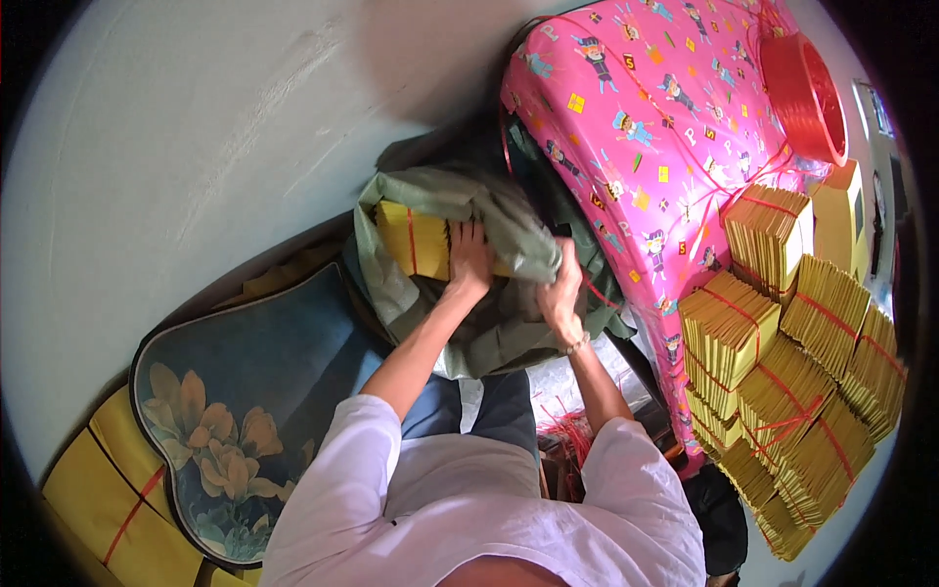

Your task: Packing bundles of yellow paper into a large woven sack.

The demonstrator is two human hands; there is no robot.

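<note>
A grey-green woven sack [494, 338] stands in front of me with its mouth open. Inside it lies a bundle of yellow paper envelopes [396, 235], tied round with red string. My left hand [469, 262] reaches into the sack and lies against the right end of that bundle, fingers stretched out. The sack's right rim is gripped by my right hand [560, 293], its fingers closed round the folded fabric. A bracelet circles my right wrist. The lower part of the sack's inside is in shadow.
A table with a pink patterned cover [626, 127] stands at the right, carrying a red roll of string [804, 98]. Tied yellow bundles [787, 391] are stacked beside it. At the left, a blue floral mat [245, 391] lies over more yellow bundles [117, 489]. A wall [176, 147] rises behind.
</note>
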